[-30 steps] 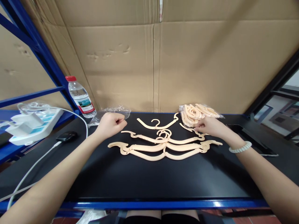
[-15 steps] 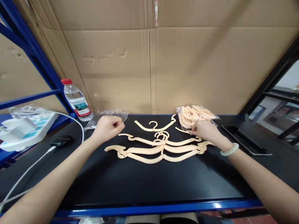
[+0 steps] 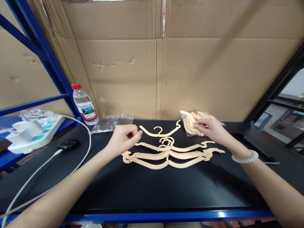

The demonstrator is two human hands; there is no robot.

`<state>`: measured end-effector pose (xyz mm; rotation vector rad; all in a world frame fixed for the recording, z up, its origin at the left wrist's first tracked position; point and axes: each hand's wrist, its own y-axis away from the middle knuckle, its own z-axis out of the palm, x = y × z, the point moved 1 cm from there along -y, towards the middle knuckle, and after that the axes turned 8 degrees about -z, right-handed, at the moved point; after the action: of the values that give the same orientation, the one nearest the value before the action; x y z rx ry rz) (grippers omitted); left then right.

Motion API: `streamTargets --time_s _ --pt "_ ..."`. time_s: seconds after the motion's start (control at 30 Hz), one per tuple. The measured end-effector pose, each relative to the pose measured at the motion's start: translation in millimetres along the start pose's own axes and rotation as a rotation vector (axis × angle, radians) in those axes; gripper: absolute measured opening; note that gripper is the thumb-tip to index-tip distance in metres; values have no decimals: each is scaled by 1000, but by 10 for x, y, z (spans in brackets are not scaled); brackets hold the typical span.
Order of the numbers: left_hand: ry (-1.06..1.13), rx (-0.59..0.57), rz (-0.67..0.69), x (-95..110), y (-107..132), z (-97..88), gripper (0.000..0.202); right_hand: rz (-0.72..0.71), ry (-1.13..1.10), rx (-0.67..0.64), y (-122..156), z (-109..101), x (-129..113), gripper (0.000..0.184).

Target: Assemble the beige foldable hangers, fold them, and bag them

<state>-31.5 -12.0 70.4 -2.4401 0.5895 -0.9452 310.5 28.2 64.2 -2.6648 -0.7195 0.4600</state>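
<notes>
My left hand [image 3: 125, 138] is closed in a loose curl above the left ends of the hangers, with nothing visible in its fingers. Below it, several cream plastic folding hangers [image 3: 152, 165] lie overlapping on the black table, their hooks bunched in the middle. Behind them lies one separate hanger [image 3: 165, 135] with a hook and a notched right end. My right hand [image 3: 213, 131] has its fingers pinched at the front of a clear plastic bag of cream hanger parts [image 3: 188, 124]. What the fingertips grip there is hidden.
A water bottle [image 3: 85, 106] with a red cap stands at the back left beside a crumpled clear bag [image 3: 106, 123]. Further left are a power strip [image 3: 45, 134], a black device [image 3: 68, 144] and a white cable [image 3: 89, 142]. A dark tablet [image 3: 242, 139] lies partly behind my right wrist.
My left hand has moved right, over the hangers' left ends. My right hand has shifted slightly right and now lies clear of the front hangers. The pieces in the bag look rearranged.
</notes>
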Motion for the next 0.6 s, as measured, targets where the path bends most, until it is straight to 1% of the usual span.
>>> streamTargets --time_s 0.03,0.1,0.13,0.17,0.23,0.3,0.37,0.43,0.53,0.57,0.6 --pt "61 -47 -32 57 19 38 36 -37 -81 24 -16 -9 -94 33" --pt "205 -149 -108 159 56 125 25 -114 -367 66 -56 -7 -307 29" --pt "294 -201 -141 202 73 171 16 -130 -499 40 -79 9 -418 27" --pt "388 -237 -177 239 90 215 14 -129 -619 3 -104 34 -528 25" --pt "565 -275 -261 293 121 293 28 -114 -792 -97 -154 103 -735 23" --pt "714 -266 -327 324 148 346 33 -84 -919 -147 -199 181 -914 20" --pt "817 -216 -376 336 170 372 27 -63 -1018 -147 -237 253 -1054 21" --pt "870 -174 -421 334 187 378 20 -67 -1088 -149 -272 307 -1144 25" --pt "891 -155 -479 307 196 367 18 -113 -1110 -194 -342 332 -1152 20" --pt "896 -138 -491 291 194 359 19 -134 -1073 -188 -375 324 -1112 18" --pt "902 -107 -503 269 188 350 20 -159 -986 -167 -412 311 -1050 16"
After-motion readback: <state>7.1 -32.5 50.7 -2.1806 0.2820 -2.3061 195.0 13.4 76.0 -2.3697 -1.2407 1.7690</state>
